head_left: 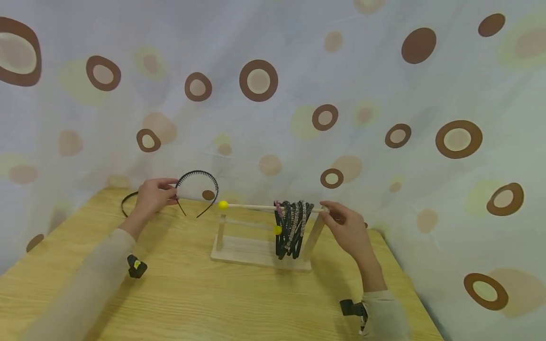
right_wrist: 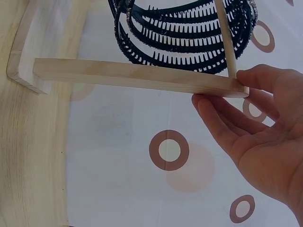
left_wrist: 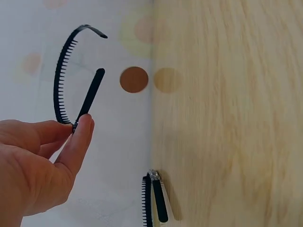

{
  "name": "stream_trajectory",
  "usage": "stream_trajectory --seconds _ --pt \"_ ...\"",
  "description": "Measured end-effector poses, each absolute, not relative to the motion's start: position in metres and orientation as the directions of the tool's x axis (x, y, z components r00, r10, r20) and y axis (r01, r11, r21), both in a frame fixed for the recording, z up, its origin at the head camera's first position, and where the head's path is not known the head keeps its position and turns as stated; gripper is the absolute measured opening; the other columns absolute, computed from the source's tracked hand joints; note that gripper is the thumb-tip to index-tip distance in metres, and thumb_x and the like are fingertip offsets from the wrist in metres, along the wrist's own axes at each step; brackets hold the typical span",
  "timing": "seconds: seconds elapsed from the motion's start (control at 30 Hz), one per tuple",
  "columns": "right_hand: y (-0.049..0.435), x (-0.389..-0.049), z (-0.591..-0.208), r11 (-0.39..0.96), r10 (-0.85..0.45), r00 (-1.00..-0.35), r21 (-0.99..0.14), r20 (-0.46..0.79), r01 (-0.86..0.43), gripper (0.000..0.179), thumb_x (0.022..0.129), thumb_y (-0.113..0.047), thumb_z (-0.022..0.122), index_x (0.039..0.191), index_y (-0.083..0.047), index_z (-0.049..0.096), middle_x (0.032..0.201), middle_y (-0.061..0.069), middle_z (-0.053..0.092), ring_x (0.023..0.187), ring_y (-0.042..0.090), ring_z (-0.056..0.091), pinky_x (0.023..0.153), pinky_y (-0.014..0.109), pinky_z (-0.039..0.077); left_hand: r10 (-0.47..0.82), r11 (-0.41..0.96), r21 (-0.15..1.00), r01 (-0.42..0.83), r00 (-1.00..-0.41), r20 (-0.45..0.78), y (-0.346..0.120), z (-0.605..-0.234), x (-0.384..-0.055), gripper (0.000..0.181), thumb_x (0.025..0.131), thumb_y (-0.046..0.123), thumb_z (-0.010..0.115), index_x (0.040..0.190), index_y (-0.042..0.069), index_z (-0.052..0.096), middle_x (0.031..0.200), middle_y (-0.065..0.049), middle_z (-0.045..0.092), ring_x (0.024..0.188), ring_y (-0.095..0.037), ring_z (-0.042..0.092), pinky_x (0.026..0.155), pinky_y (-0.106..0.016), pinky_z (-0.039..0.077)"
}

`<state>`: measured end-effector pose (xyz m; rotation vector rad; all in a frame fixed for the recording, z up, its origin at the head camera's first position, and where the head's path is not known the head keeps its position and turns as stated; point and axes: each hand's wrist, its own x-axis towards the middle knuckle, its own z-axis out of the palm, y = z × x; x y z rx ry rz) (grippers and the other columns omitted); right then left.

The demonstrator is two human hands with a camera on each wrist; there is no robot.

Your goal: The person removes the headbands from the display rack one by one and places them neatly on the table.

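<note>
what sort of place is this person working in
Probably a small tabletop work corner, though whether at home or in a shop the pictures don't settle. A wooden table stands by what looks like a spotted curtain, and a wooden rack on it holds black headbands.

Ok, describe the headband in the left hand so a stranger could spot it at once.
On the wooden table stands a rack. Left of it in the head view, the left hand pinches a black toothed headband. Unlike the bunch on the rack and the loose headband further left, this one is held up alone.
</note>
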<state>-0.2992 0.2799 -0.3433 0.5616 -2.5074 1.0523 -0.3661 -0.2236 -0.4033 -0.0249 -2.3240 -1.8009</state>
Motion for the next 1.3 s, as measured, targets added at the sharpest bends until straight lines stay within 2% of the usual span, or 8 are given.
stream_trajectory --seconds 0.17,0.33,0.6,0.77,1.0,1.17,1.3 --pt "0.278 -0.299 -0.346 0.631 -0.222 -0.841 -0.585 0.493 -0.509 0.034 0.103 -0.026 0.066 0.135 -0.016 0.067 0.116 0.009 0.070 0.107 0.026 0.067 0.093 0.048 0.053 -0.011 0.356 0.928 0.109 -0.993 0.120 -0.240 -0.410 -0.378 0.040 0.102 0.000 0.055 0.140 -0.012 0.053 0.119 -0.031 0.061 0.095 -0.035 0.071 0.077 -0.036 0.060" --pt "0.278 -0.299 -0.347 0.636 -0.224 -0.839 -0.578 0.495 -0.511 0.034 0.103 -0.025 0.066 0.135 -0.015 0.067 0.114 0.010 0.071 0.106 0.026 0.068 0.093 0.048 0.054 0.075 0.458 0.885 0.081 -0.996 0.052 -0.255 -0.415 -0.390 0.039 0.101 -0.002 0.053 0.138 -0.016 0.052 0.124 -0.037 0.057 0.090 -0.035 0.071 0.080 -0.044 0.059" --pt "0.279 -0.299 -0.348 0.638 -0.217 -0.847 -0.586 0.485 -0.499 0.034 0.103 -0.023 0.065 0.136 -0.014 0.067 0.116 0.010 0.071 0.108 0.027 0.067 0.093 0.047 0.054 0.164 0.599 0.797 0.078 -0.986 -0.027 -0.263 -0.423 -0.406 0.038 0.095 -0.007 0.056 0.129 -0.022 0.055 0.111 -0.037 0.064 0.079 -0.030 0.073 0.071 -0.041 0.061" --pt "0.280 -0.300 -0.348 0.647 -0.218 -0.849 -0.580 0.482 -0.495 0.034 0.103 -0.023 0.065 0.136 -0.014 0.067 0.115 0.011 0.071 0.107 0.027 0.067 0.092 0.048 0.054 0.150 0.604 0.796 0.040 -0.987 -0.065 -0.261 -0.426 -0.411 0.038 0.092 -0.008 0.056 0.127 -0.023 0.056 0.102 -0.034 0.067 0.076 -0.028 0.073 0.069 -0.039 0.061" --pt "0.281 -0.301 -0.346 0.651 -0.208 -0.857 -0.587 0.472 -0.482 0.035 0.103 -0.023 0.065 0.137 -0.014 0.066 0.116 0.012 0.070 0.108 0.029 0.067 0.093 0.049 0.053 0.120 0.611 0.792 0.005 -0.989 -0.086 -0.260 -0.431 -0.422 0.036 0.090 -0.008 0.057 0.123 -0.023 0.058 0.099 -0.031 0.068 0.072 -0.024 0.072 0.067 -0.037 0.061" --pt "0.282 -0.301 -0.344 0.654 -0.206 -0.861 -0.589 0.464 -0.474 0.035 0.103 -0.024 0.065 0.137 -0.014 0.066 0.115 0.012 0.071 0.107 0.029 0.067 0.093 0.049 0.053 0.106 0.632 0.775 0.024 -0.993 -0.056 -0.261 -0.433 -0.428 0.033 0.089 -0.007 0.060 0.117 -0.023 0.061 0.094 -0.029 0.069 0.069 -0.021 0.070 0.064 -0.035 0.061" --pt "0.283 -0.300 -0.343 0.653 -0.198 -0.868 -0.599 0.455 -0.463 0.035 0.104 -0.024 0.064 0.137 -0.014 0.066 0.116 0.014 0.070 0.108 0.030 0.067 0.094 0.050 0.052 0.080 0.635 0.772 0.032 -0.997 -0.024 -0.261 -0.435 -0.428 0.033 0.088 -0.005 0.061 0.116 -0.023 0.063 0.099 -0.031 0.069 0.069 -0.023 0.071 0.062 -0.035 0.061"
